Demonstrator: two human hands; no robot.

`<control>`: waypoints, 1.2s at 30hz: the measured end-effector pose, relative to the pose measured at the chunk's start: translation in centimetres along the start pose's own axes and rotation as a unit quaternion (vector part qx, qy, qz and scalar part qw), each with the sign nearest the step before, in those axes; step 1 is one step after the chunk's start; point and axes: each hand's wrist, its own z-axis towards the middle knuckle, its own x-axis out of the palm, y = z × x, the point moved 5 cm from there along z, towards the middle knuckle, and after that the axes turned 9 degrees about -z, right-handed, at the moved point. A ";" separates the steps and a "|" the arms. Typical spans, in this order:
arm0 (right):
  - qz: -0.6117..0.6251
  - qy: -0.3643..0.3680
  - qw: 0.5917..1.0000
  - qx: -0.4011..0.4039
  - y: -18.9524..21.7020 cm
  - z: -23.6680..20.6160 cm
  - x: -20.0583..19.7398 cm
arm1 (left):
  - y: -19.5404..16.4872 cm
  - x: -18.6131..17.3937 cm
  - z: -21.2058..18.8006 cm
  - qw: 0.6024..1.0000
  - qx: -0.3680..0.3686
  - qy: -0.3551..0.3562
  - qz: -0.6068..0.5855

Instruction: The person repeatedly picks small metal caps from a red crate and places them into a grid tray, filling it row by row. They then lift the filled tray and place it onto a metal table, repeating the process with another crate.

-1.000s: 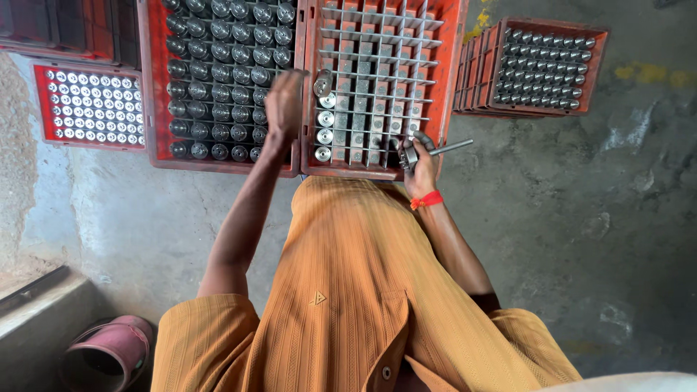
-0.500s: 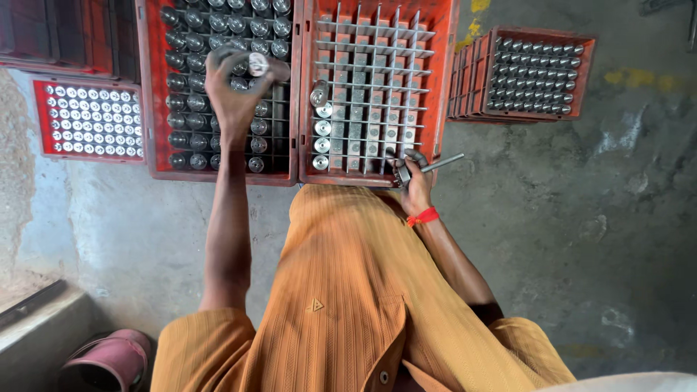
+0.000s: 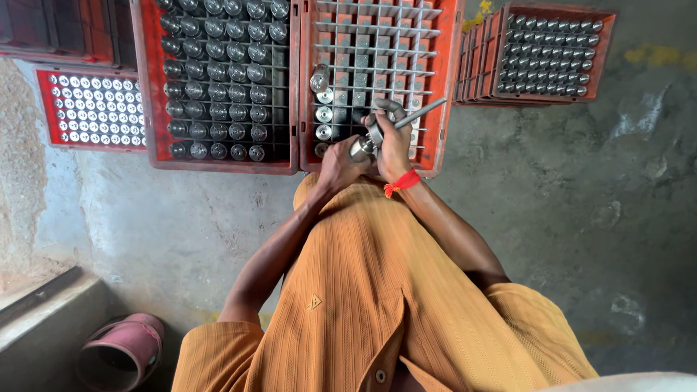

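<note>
a small metal cylinder [image 3: 361, 147] was held at the near edge of a red crate with a metal grid [image 3: 444, 87], just above the orange garment [image 3: 363, 290]. the left hand [image 3: 340, 163] was closed around the lower end of the cylinder, its fingers wrapped under it. the right hand [image 3: 392, 141], with a red thread [image 3: 401, 183] tied at the wrist, was clenched around a thin metal rod [image 3: 421, 114] that pointed up and to the right; the same hand appeared to be pressed against the top of the cylinder, though the contact was partly hidden by the fingers. the two hands were touching each other. in the grid crate, only the left column of cells was filled, with a few upright cylinders [image 3: 323, 113]. just to its left, a second red crate [image 3: 149, 87] was packed with rows of dark cylinders. further left a smaller red tray [image 3: 45, 109] of pale round caps was seen, and to the right another red crate [image 3: 606, 51] of dark pieces was seen beside some stacked ones. a pink boot [image 3: 120, 352] lay on the concrete floor [image 3: 581, 218] at the lower left.
</note>
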 end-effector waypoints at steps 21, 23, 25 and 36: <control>0.121 -0.136 0.983 0.020 -0.9 3.7 -10.9 | -3.8 -9.1 12.2 0.951 0.158 -0.132 0.230; 0.103 -0.128 0.986 0.031 -1.7 3.4 -10.7 | -4.9 -9.7 13.7 0.910 0.194 -0.155 0.331; 0.100 -0.115 0.988 0.040 -2.5 2.9 -10.3 | -4.9 -9.3 14.3 0.885 0.194 -0.125 0.404; 0.075 -0.127 0.986 0.073 -4.3 -1.7 -10.9 | -1.6 -17.9 13.2 0.923 0.087 -0.267 0.262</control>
